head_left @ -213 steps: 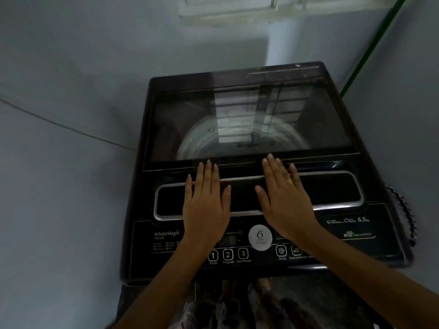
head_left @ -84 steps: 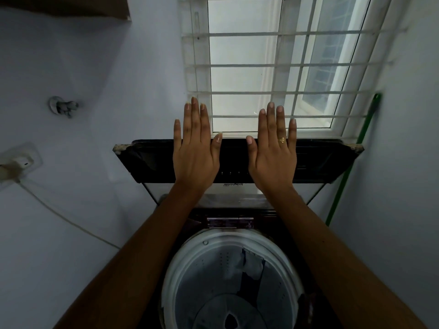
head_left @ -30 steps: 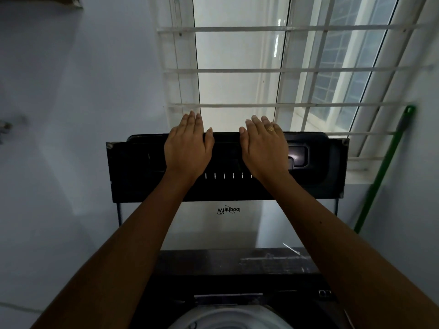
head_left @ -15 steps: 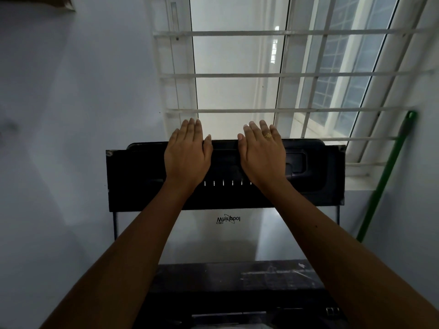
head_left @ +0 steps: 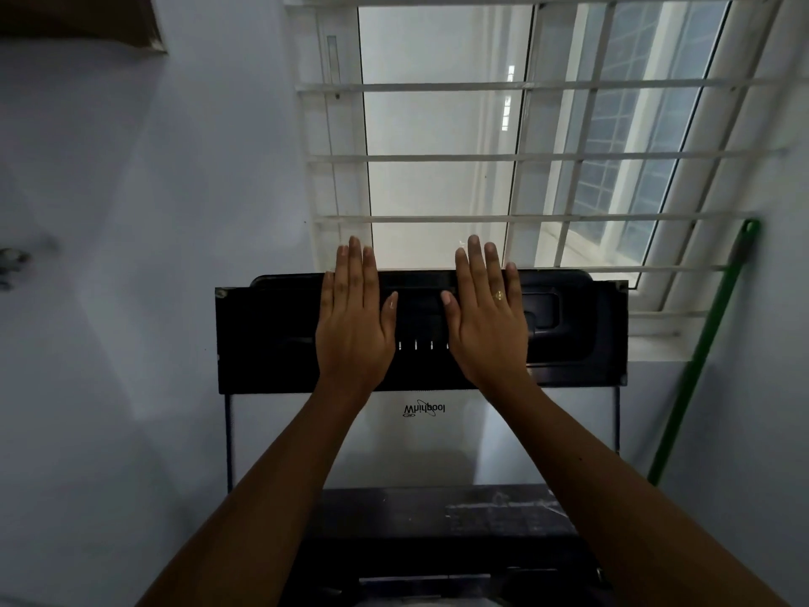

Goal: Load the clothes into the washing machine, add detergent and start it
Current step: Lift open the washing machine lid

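Observation:
The washing machine's lid (head_left: pixel 262 339) stands raised upright in front of me, its dark handle band at the top and a glass pane with a logo below. My left hand (head_left: pixel 357 319) lies flat against the dark band with fingers straight, fingertips above the lid's top edge. My right hand (head_left: pixel 488 319), wearing a ring, lies flat beside it in the same way. The machine's dark back deck (head_left: pixel 437 519) shows below the lid. The drum and the clothes are out of view.
A barred window (head_left: pixel 503 155) fills the wall behind the lid. A green broom handle (head_left: pixel 705 348) leans in the right corner. Pale walls close in on the left and right. A small wall fixture (head_left: pixel 11 260) sits at far left.
Both hands have straightened from curling over the lid's top edge to lying flat against it. The lid stands upright, and the view has tilted upward since the drum was visible.

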A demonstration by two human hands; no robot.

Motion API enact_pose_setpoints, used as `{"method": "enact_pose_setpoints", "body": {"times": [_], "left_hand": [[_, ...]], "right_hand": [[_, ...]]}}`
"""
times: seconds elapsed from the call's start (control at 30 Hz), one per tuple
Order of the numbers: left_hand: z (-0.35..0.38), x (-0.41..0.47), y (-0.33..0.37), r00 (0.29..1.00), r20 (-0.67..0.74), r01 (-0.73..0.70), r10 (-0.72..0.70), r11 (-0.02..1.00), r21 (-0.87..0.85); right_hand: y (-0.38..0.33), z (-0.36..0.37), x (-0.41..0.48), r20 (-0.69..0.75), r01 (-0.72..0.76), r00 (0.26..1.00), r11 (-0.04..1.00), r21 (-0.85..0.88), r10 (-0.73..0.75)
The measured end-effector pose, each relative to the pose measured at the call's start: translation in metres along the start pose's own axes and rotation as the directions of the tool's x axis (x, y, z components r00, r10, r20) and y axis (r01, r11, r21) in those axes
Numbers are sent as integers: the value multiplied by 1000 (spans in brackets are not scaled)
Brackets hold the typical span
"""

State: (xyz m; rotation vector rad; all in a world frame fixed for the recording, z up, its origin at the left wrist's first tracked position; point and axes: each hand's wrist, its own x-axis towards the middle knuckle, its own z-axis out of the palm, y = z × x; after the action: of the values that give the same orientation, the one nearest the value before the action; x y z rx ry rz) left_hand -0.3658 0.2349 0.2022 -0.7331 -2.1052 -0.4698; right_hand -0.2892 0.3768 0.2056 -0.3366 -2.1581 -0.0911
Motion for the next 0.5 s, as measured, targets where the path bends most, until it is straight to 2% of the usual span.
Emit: {"method": "enact_pose_setpoints", "body": {"times": [0.3,0.5], "left_hand": [[-1,-67,8,992,121,35,-41,998,47],[-14,-112,13,964,262,43,-46,999,14]], "right_hand": [[-1,-7,-50,125,-64,990,998,15,61],[2,-22,-91,255,-81,964,997,-8,80]]}}
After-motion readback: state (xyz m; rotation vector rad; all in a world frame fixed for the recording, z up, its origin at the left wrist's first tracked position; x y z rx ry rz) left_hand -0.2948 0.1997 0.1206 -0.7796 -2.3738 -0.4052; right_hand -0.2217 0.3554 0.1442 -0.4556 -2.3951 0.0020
